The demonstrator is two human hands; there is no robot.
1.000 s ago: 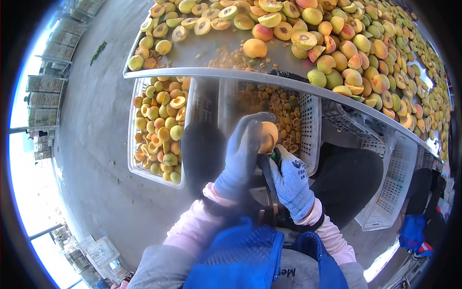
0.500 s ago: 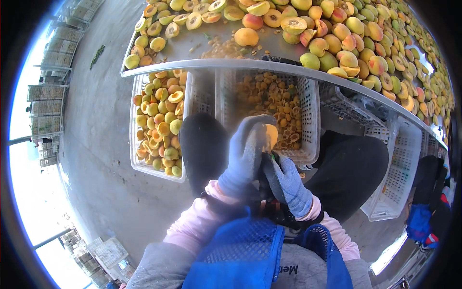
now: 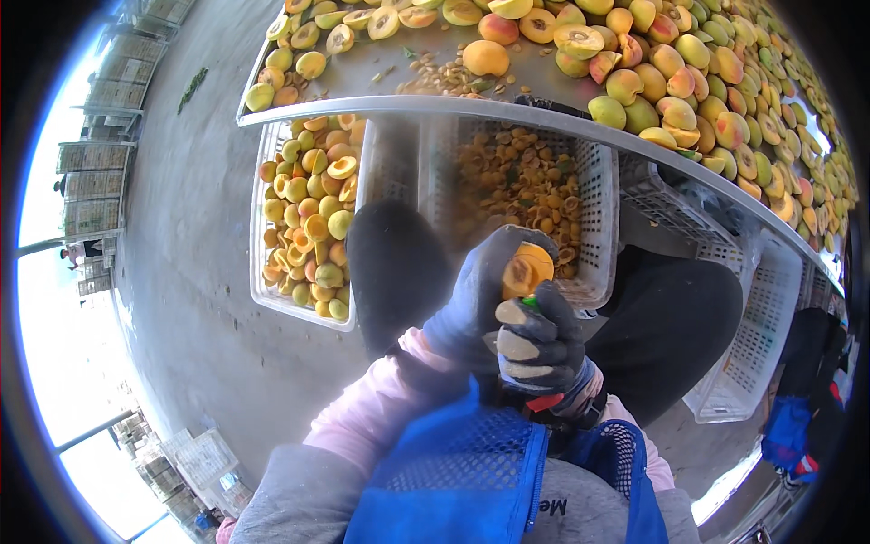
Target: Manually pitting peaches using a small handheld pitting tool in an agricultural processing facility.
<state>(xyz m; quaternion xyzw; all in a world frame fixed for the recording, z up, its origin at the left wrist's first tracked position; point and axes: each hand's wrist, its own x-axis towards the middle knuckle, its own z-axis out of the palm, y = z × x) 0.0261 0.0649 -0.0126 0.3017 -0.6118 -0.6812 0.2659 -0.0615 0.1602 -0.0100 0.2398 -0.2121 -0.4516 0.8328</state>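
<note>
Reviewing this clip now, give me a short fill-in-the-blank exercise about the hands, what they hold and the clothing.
1. The cut fruit is held by the ____.
2. The right hand is closed around a tool whose end beside the fruit is coloured ____.
3. Both hands are wearing ____.
4. The mesh vest is coloured ____.

Missing words: left hand; green; gloves; blue.

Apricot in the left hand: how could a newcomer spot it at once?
Start at the fruit-laden table across the top, then drop to the crate of brownish-orange pieces below it. In front of that crate, the gloved left hand grips the cut apricot. Unlike the heaped fruit, it alone is held, with a brown patch showing.
</note>
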